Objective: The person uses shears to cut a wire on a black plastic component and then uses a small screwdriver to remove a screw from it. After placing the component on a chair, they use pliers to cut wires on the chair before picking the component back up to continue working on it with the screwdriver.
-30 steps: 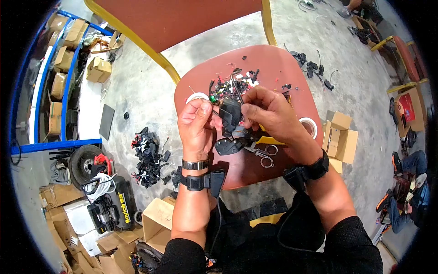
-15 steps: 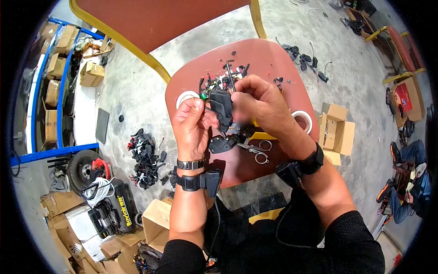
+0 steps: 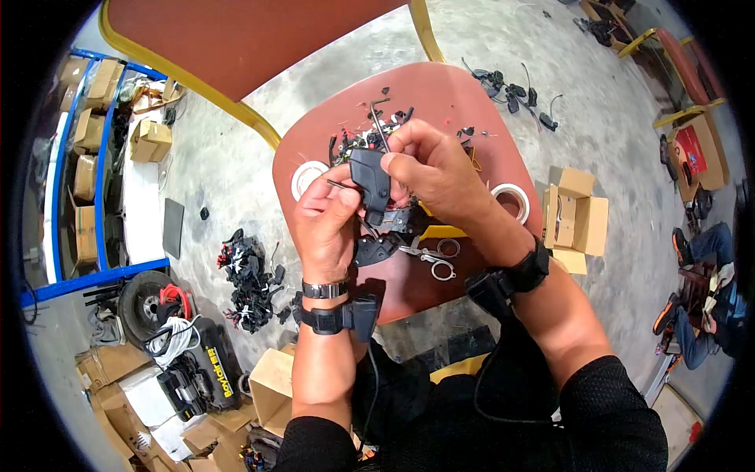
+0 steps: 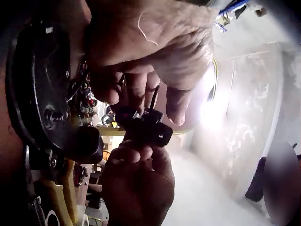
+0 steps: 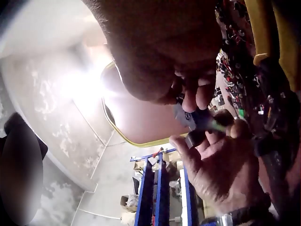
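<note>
In the head view a small black plastic part [image 3: 368, 175] is held up over the red chair seat [image 3: 480, 271]. My left hand [image 3: 324, 232] pinches its left side between thumb and fingers, and a thin dark stub pokes out there. My right hand [image 3: 440, 175] grips a bent hex key [image 3: 379, 122] whose short end points up. The right thumb lies against the part's right edge; the key's lower end is hidden. Both wrist views show the fingers meeting around the dark part [image 4: 155, 132]. A second black part [image 3: 377, 248] lies on the seat below.
Folding scissors [image 3: 442, 269], a yellow-handled tool [image 3: 444, 232] and a tape roll [image 3: 513, 203] lie to the right. A white roll [image 3: 308, 181] sits left of a heap of small scraps [image 3: 358, 141]. Black parts [image 3: 248, 279] and an open carton [image 3: 578, 212] are on the floor.
The black part has turned, showing its broad face more. The hex key leans further left. The head view has shifted, and both hands now appear slightly further left.
</note>
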Demonstrator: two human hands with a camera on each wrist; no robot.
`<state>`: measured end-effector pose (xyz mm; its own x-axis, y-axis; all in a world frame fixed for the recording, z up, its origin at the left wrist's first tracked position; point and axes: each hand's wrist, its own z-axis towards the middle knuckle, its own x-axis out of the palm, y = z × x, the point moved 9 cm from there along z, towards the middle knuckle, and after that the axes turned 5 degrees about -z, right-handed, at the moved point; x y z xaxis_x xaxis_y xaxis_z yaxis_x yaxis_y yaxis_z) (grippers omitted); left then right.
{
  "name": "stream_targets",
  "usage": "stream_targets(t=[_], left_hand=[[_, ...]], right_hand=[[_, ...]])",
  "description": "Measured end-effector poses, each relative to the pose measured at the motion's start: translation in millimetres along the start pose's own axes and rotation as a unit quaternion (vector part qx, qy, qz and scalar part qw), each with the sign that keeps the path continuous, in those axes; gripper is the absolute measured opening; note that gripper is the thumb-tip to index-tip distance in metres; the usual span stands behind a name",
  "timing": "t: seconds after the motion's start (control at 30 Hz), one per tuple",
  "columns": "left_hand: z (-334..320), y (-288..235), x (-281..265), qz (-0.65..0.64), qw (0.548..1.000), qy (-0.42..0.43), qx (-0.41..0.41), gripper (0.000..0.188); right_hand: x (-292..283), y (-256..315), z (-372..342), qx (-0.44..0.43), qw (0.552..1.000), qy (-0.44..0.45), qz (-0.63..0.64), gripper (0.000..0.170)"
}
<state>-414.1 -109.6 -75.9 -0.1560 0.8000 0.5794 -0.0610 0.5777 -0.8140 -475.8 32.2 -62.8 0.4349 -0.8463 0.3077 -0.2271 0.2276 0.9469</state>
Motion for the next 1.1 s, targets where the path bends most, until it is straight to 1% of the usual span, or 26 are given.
stream_targets(t=[0.1, 0.2, 0.27, 0.37, 0.43, 0.53, 0.6, 0.63, 0.67, 0.73, 0.77, 0.83, 0.93, 1.03, 1.1], left_hand=[[-3.2, 6.2, 16.8, 0.004, 0.998, 0.016, -0.061, 0.035], [-4.8, -4.9, 13.2, 0.087, 0.996, -0.035, -0.007, 0.035], [-2.4, -3.8, 2.1, 0.083, 0.996, -0.037, -0.003, 0.034], [-2.0, -9.7, -4.8, 0.063, 0.997, -0.051, 0.017, 0.034], [-1.3, -10.7, -9.2, 0.044, 0.996, -0.068, 0.036, 0.033], [-3.4, -14.7, -8.2, 0.061, 0.995, -0.069, 0.049, 0.032], [-4.6, -16.1, -9.4, 0.060, 0.993, -0.079, 0.063, 0.032], [-5.0, -17.2, -8.7, 0.059, 0.992, -0.083, 0.073, 0.033], [-5.6, -18.8, -8.9, 0.059, 0.991, -0.088, 0.083, 0.033], [-6.2, -19.5, -9.8, 0.048, 0.992, -0.079, 0.082, 0.026], [-6.4, -20.0, -10.0, 0.043, 0.993, -0.074, 0.082, 0.023], [-7.3, -22.5, -7.6, 0.049, 0.993, -0.076, 0.080, 0.023], [-6.9, -22.4, -10.3, 0.060, 0.991, -0.081, 0.092, 0.024], [-6.7, -22.1, -12.1, 0.057, 0.990, -0.084, 0.095, 0.024], [-7.1, -23.0, -11.6, 0.058, 0.990, -0.085, 0.095, 0.025]], right_hand=[[4.5, -1.3, -3.8, -0.012, 1.000, -0.001, 0.013, 0.008], [4.8, 0.5, -4.8, -0.012, 1.000, -0.001, 0.004, 0.008], [2.7, 1.4, -3.4, -0.015, 1.000, 0.000, 0.002, 0.009], [-0.6, 22.6, -7.0, -0.069, 0.998, -0.002, -0.007, 0.010], [-3.7, 21.2, -8.6, -0.062, 0.998, 0.010, 0.024, 0.012], [3.0, 25.6, -13.9, -0.051, 0.998, 0.014, 0.030, 0.012], [11.2, 28.2, -18.8, -0.062, 0.998, 0.020, 0.007, 0.010], [10.4, 28.1, -18.7, -0.076, 0.996, -0.018, -0.034, 0.009], [10.6, 28.2, -19.7, -0.081, 0.996, -0.018, -0.043, 0.009], [9.8, 28.9, -21.4, -0.091, 0.994, -0.018, -0.061, 0.009], [11.0, 29.3, -21.0, -0.104, 0.993, -0.013, -0.062, 0.009], [12.6, 29.6, -20.4, -0.128, 0.990, -0.003, -0.063, 0.011], [16.0, 30.1, -22.0, -0.114, 0.991, 0.004, -0.062, 0.011], [16.1, 33.9, -24.4, -0.139, 0.985, 0.001, -0.102, 0.009], [16.4, 37.3, -24.8, -0.188, 0.970, 0.009, -0.151, 0.009]])
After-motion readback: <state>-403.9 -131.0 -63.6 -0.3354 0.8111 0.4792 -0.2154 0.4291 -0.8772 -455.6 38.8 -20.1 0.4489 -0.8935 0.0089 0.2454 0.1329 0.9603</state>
